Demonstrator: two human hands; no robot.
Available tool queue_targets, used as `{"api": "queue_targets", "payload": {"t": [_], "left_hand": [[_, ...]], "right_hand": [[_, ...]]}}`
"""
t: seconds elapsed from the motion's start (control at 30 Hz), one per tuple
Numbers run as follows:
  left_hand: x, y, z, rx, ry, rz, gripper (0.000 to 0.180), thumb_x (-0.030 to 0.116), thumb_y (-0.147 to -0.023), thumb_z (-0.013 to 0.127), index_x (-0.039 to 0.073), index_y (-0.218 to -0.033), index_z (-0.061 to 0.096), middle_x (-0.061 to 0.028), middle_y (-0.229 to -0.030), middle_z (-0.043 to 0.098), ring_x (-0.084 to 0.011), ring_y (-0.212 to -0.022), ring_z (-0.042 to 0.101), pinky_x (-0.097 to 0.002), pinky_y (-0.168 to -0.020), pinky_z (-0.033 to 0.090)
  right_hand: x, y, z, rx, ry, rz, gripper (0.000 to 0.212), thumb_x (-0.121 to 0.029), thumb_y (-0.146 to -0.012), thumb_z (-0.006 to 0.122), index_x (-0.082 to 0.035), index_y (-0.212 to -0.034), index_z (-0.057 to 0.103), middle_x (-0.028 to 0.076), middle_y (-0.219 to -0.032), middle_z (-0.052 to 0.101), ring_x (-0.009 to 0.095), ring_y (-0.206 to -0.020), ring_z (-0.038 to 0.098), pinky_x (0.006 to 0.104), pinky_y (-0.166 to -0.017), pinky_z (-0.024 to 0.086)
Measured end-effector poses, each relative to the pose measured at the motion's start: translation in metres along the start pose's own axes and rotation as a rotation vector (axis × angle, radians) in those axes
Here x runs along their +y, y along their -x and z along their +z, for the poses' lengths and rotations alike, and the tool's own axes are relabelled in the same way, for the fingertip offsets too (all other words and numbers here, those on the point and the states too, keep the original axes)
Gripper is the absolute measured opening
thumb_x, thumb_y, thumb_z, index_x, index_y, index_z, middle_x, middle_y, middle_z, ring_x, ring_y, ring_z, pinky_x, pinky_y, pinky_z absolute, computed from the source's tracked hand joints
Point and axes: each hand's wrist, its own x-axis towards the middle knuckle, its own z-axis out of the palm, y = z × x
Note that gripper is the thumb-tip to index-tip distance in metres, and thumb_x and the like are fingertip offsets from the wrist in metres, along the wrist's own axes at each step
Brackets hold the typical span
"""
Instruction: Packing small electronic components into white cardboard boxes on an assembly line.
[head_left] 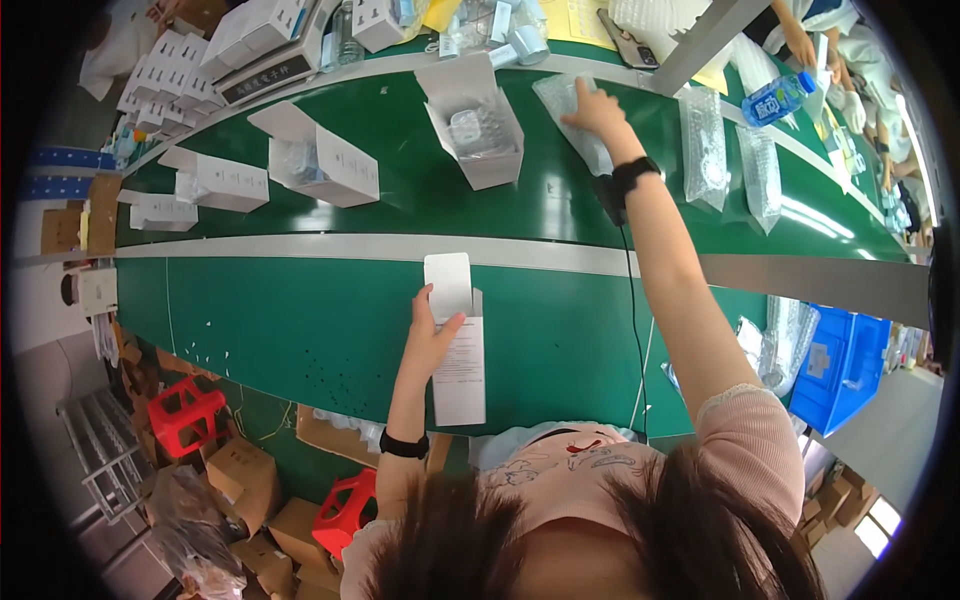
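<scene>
My left hand (pixel 430 340) grips a tall white cardboard box (pixel 460 385) lying on the green table. The box's top flap (pixel 447 282) stands open at the far end, and my thumb rests near the opening. My right arm stretches far forward over the green conveyor. There my right hand (pixel 600 115), thumb and index finger apart, reaches over a bubble-wrapped packet (pixel 567 112) and seems to touch it. Further right lie two more bubble-wrapped packets, one long (pixel 704 150) and one slimmer (pixel 760 180).
Several open white boxes, one holding a clear-wrapped item (pixel 475 130), stand on the conveyor (pixel 400 120). A grey metal rail (pixel 370 247) divides conveyor and table. A black cable (pixel 632 310) hangs by my right arm. A blue crate (pixel 840 370) is at right, red stools (pixel 187 415) at lower left.
</scene>
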Motion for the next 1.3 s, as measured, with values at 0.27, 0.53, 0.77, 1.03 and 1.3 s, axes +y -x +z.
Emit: {"api": "queue_targets", "payload": {"t": [0.27, 0.53, 0.77, 1.03, 1.3], "left_hand": [[0.058, 0.031, 0.002, -0.023, 0.515, 0.262, 0.079, 0.016, -0.059, 0.078, 0.004, -0.122, 0.032, -0.0181, -0.116, 0.046, -0.0259, -0.107, 0.047, -0.0330, -0.089, 0.039], [0.130, 0.100, 0.045, -0.001, -0.021, 0.455, 0.074, 0.018, -0.051, 0.084, 0.005, -0.105, 0.035, -0.0155, -0.099, 0.051, -0.0287, -0.095, 0.052, -0.0346, -0.083, 0.042], [0.141, 0.143, 0.090, 0.152, 0.129, 0.415, 0.077, 0.024, -0.049, 0.085, 0.003, -0.098, 0.030, -0.0221, -0.113, 0.046, -0.0345, -0.101, 0.050, -0.0395, -0.081, 0.043], [0.128, 0.162, 0.130, 0.059, 0.004, 0.544, 0.076, 0.021, -0.050, 0.085, 0.005, -0.096, 0.028, -0.0245, -0.120, 0.040, -0.0365, -0.104, 0.048, -0.0400, -0.083, 0.043], [0.153, 0.166, 0.166, 0.014, 0.165, 0.634, 0.075, 0.019, -0.051, 0.085, 0.006, -0.097, 0.027, -0.0233, -0.119, 0.040, -0.0340, -0.104, 0.048, -0.0382, -0.085, 0.042]], "right_hand": [[0.037, 0.092, -0.003, 0.080, -1.354, -0.272, 0.070, -0.012, -0.070, 0.059, -0.010, -0.133, 0.028, 0.013, -0.109, 0.052, 0.026, -0.090, 0.057, 0.0357, -0.078, 0.048], [0.040, 0.292, -0.087, -0.227, -2.480, 0.073, 0.060, -0.009, -0.073, 0.062, -0.004, -0.125, 0.033, 0.012, -0.113, 0.049, 0.021, -0.097, 0.053, 0.0329, -0.083, 0.045], [0.054, 0.345, -0.074, 0.840, -1.539, -0.254, 0.052, -0.010, -0.074, 0.063, -0.002, -0.120, 0.040, 0.009, -0.109, 0.049, 0.027, -0.100, 0.050, 0.0338, -0.085, 0.042], [0.126, 0.399, -0.099, 0.618, -0.503, -0.755, 0.053, -0.014, -0.066, 0.072, -0.007, -0.114, 0.049, 0.014, -0.101, 0.049, 0.027, -0.096, 0.050, 0.0319, -0.082, 0.041], [0.155, 0.406, -0.086, 0.427, -0.894, -0.182, 0.044, -0.013, -0.069, 0.068, -0.011, -0.111, 0.054, 0.012, -0.098, 0.048, 0.028, -0.098, 0.050, 0.0337, -0.083, 0.041]]}}
